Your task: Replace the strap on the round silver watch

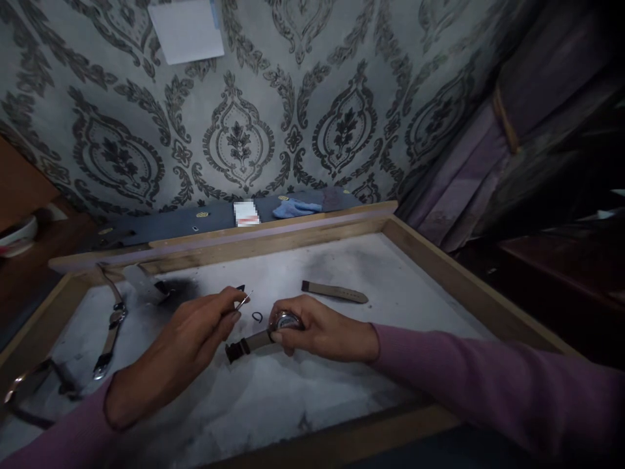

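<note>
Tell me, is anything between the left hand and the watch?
A black ring lies between the left hand and the watch, but it seems too low to block much. The right hand holds the watch.

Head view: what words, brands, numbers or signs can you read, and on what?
None can be read.
White-and-red rectangular object behind the pale wooden rim: blurred.
Silver round watch in the right hand: too small and dim.
Round yellow marks on the dark surface: too small.
White rectangular sheet on the grey patterned wall: no writing shows.
</note>
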Motion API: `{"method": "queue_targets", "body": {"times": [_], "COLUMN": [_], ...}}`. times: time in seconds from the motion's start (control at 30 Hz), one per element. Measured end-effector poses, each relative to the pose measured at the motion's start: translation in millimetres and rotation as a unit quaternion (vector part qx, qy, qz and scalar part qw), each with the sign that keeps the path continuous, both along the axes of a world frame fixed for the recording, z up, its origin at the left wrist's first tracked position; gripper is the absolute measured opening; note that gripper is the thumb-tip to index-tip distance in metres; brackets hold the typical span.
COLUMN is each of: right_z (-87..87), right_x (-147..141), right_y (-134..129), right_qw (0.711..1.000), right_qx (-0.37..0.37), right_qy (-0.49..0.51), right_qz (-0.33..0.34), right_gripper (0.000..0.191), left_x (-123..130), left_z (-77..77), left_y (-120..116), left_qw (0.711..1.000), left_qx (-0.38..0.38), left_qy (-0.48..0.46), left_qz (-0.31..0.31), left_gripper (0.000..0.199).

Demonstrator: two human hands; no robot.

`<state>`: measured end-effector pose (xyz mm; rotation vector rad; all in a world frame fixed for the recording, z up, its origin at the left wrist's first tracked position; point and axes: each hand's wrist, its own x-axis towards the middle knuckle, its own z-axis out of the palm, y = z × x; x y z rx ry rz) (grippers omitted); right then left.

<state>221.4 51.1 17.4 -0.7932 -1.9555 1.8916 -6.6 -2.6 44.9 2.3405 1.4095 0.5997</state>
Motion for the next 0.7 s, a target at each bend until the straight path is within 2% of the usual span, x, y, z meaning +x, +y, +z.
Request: {"method": "queue_targets", "body": {"times": [0.13,0.33,0.5,0.7], "right_z": [-0.2,-1.0,-5.9,-5.0], "right_x": [0,-1,-2,-2], "right_y": [1,1,1,2], "right_qw": [1.000,1.000,1.000,0.999], "right_qx": [-0.003,-0.015,-0.023,-0.012], "right_qy": [0.002,-0.013,-0.012,-0.028], "right_qz": [-0.009,-0.015,-0.015,-0.015], "right_gripper": [0.013,0.015,0.018,0.016], "left_x": [7,13,11,10], "left_z": [-1.1,-14.6,-20.5,-20.2], "left_y": [-5,-7,-7,-7], "left_qw": [0.999,0.995,0.994,0.993], "left_qx": [0.044,0.062,0.054,0.056], "left_qy": [0.006,0.034,0.071,0.080], "left_qz": [-0.032,-0.072,-0.069,-0.066], "left_gripper": [0.022,0.026,0.026,0.025]}}
